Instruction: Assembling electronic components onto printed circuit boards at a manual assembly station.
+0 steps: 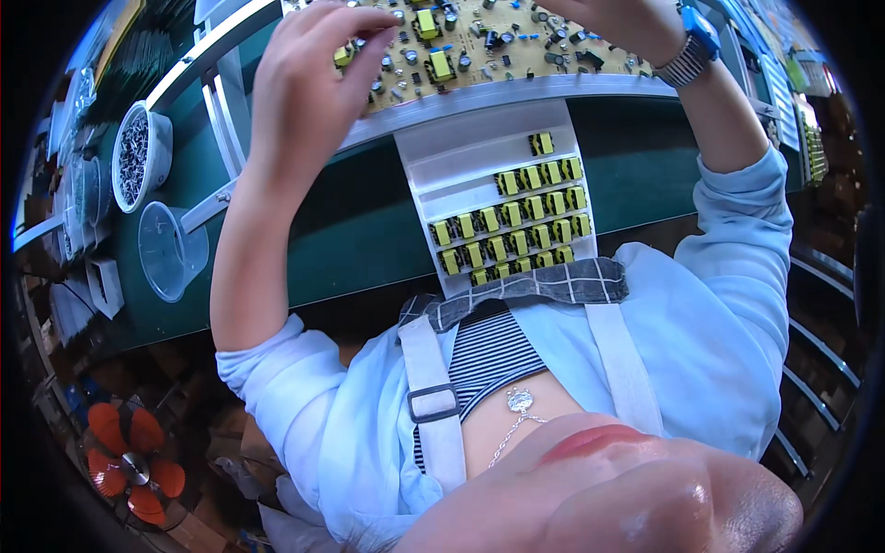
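My left hand (318, 78) is over the left part of a tan circuit board (484, 69). Its thumb and index finger curve toward each other, tips close together; whatever lies between them is too small to name. At the board's right side is my right hand (636, 26), its fingers cut off by the upper edge. Yellow transformers (441, 64), dark cylindrical capacitors (451, 20) and small blue parts stand on the board. Nearer to me, a white tray (479, 120) holds several rows of black-and-yellow transformers (510, 215).
A metal rail (516, 89) runs along the board's near edge. On the green table (350, 226), to the left, are a white tub (164, 143) of small leaded parts and a clear plastic cup (175, 249). An orange-bladed fan (135, 468) stands low at the left.
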Tool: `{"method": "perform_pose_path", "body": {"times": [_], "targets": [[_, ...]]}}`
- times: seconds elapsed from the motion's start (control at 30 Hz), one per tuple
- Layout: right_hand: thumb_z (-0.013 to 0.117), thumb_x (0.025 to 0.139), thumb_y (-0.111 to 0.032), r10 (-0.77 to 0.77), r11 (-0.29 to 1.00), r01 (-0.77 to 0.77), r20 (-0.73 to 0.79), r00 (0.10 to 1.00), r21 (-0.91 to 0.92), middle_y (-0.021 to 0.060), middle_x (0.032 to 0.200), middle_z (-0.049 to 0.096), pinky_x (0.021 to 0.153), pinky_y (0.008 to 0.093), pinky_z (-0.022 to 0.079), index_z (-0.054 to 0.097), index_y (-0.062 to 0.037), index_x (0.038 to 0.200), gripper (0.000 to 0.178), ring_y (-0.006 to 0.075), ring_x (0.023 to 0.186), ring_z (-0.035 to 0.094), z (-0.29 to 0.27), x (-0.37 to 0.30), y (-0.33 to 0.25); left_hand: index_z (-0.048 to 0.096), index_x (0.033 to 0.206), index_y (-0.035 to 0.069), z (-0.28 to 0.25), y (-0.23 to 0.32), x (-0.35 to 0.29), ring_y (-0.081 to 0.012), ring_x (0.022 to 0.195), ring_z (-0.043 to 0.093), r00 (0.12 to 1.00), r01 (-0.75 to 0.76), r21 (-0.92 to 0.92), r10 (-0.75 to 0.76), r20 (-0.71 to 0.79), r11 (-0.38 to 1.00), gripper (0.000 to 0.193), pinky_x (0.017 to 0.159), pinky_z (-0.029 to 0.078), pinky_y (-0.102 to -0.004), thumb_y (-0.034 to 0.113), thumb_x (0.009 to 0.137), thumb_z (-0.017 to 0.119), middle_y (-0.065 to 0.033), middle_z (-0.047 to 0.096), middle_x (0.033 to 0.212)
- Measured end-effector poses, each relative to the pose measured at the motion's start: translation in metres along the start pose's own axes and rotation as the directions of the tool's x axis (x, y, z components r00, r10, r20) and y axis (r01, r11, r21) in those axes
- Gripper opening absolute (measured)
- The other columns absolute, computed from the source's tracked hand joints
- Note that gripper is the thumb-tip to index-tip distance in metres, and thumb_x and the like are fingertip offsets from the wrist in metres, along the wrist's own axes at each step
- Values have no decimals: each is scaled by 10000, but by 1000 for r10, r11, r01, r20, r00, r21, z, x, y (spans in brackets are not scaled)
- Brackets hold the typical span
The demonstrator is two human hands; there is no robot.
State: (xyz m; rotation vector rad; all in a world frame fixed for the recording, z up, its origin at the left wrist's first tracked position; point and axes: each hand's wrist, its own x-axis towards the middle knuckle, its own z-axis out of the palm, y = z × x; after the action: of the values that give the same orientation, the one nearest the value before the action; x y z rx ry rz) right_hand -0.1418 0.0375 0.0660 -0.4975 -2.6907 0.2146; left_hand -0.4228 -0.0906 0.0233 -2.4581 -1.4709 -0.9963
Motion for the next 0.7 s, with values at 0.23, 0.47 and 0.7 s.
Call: {"method": "perform_pose_path", "body": {"times": [0.23, 0.47, 0.7], "targets": [[714, 887, -159, -63, 997, 66, -78, 995, 36, 125, 943, 676, 781, 425, 539, 750, -77, 964, 117, 327, 876, 673, 3, -13, 36, 763, 952, 124, 48, 22, 90, -322, 921, 619, 974, -214, -130, 222, 49, 968, 113, 817, 507, -420, 174, 857, 728, -84, 664, 912], [717, 868, -215, 44, 998, -42, 49, 998, -46, 118, 931, 668, 793, 430, 542, 758, -115, 898, 112, 319, 915, 672, 10, -6, 39, 777, 962, 166, 65, 9, 119, -336, 951, 618, 944, -235, -531, 321, 73, 814, 143, 859, 496, -447, 153, 821, 756, -89, 672, 935], [726, 849, -243, 153, 987, -147, 94, 984, -67, 100, 896, 661, 775, 445, 548, 755, -130, 843, 117, 307, 898, 672, 31, 5, 44, 783, 956, 180, 63, -11, 133, -327, 957, 624, 912, -219, -608, 381, 150, 763, 144, 857, 498, -445, 186, 812, 779, -94, 677, 936]]}}
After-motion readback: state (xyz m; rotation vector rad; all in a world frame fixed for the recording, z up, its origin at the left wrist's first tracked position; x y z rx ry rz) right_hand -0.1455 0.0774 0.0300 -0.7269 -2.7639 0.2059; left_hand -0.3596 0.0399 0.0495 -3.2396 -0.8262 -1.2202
